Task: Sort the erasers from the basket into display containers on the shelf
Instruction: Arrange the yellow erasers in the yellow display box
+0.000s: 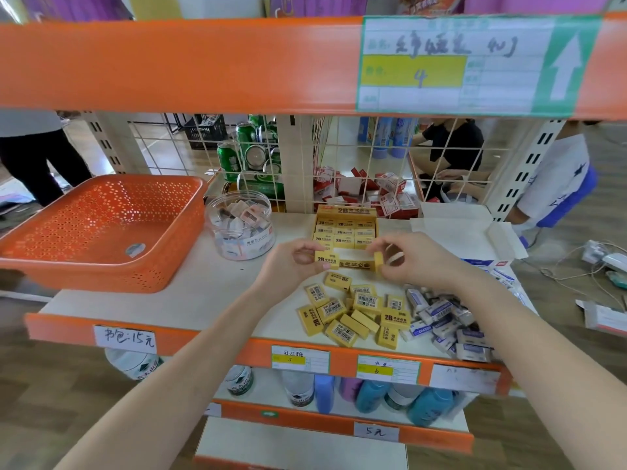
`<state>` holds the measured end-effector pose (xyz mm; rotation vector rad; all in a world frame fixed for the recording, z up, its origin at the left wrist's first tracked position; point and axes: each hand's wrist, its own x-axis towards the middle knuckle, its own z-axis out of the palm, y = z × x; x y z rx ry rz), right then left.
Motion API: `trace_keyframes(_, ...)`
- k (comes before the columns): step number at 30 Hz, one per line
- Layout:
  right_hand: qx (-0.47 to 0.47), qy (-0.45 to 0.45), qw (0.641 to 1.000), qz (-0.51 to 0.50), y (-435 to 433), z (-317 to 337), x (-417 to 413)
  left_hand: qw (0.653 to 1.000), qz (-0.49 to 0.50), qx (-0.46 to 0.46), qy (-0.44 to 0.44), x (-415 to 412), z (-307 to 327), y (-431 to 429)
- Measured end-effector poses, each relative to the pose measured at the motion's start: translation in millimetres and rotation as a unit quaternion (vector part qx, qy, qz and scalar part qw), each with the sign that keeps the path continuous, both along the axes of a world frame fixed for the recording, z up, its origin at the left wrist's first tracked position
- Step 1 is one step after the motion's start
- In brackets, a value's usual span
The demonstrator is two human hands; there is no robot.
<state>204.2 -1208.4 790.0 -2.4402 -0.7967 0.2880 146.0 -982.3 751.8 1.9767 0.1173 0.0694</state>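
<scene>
Over the shelf [203,293], before the display box [346,211], the left hand [288,264] pinches one yellow eraser [326,259], the right hand [415,262] a second eraser [378,261], both grips clamped

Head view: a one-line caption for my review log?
Left hand and right hand each pinch a yellow eraser at the open display box, loose erasers heaped on the shelf.

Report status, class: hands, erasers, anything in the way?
Left hand pinches a yellow eraser; right hand pinches a second eraser. Both at the display box front. Loose pile lies nearer, not blocking.
</scene>
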Motion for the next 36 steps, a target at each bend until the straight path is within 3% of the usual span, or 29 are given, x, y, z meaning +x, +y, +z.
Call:
trace_keyframes(4,0.075,0.053,0.996,0.023,2,0,-2,1.000,-0.004,-0.018,-0.011,-1,2,-3)
trace_keyframes(12,0.092,0.063,0.994,-0.005,-1,-11,1,1.000,-0.010,0.005,0.005,6,1,-9)
trace_keyframes(16,0.073,0.016,0.997,-0.032,-4,-10,10,0.997,0.011,0.071,-0.013,16,7,-8)
trace_keyframes(21,-0.015,-0.065,0.996,-0.056,3,-17,22,0.989,0.001,0.148,-0.020,40,11,-14)
trace_keyframes(32,-0.066,-0.061,0.991,-0.101,19,-21,35,0.923,-0.073,0.379,-0.001,68,5,-15)
trace_keyframes(36,-0.039,-0.043,0.992,-0.113,29,-26,40,0.921,-0.063,0.385,0.010,75,3,-13)
